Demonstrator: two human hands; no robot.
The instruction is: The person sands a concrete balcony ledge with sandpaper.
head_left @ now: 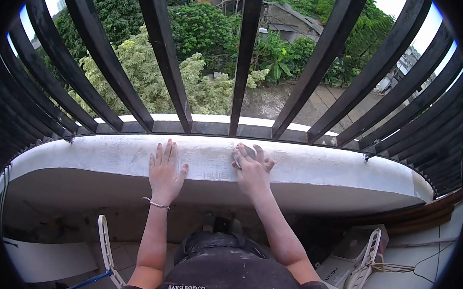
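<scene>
My left hand [164,173] lies flat on the white ledge [204,161], fingers stretched forward and slightly apart, with nothing under them that I can see. A braided bracelet [156,203] circles that wrist. To the right, my right hand [254,172] presses a small dark grey piece of sandpaper [250,152] against the same ledge. Its fingers cover most of the sandpaper, and the thumb is at the left side. Pale dust coats both hands. The ledge's paint looks patchy and scuffed between them.
Dark vertical bars [244,66] rise from a rail [211,129] right behind the ledge. Below right are a box [340,260], a white slotted strip [364,266] and cords. Another slotted strip [108,248] stands at lower left, near a white panel [47,260]. Trees grow beyond the bars.
</scene>
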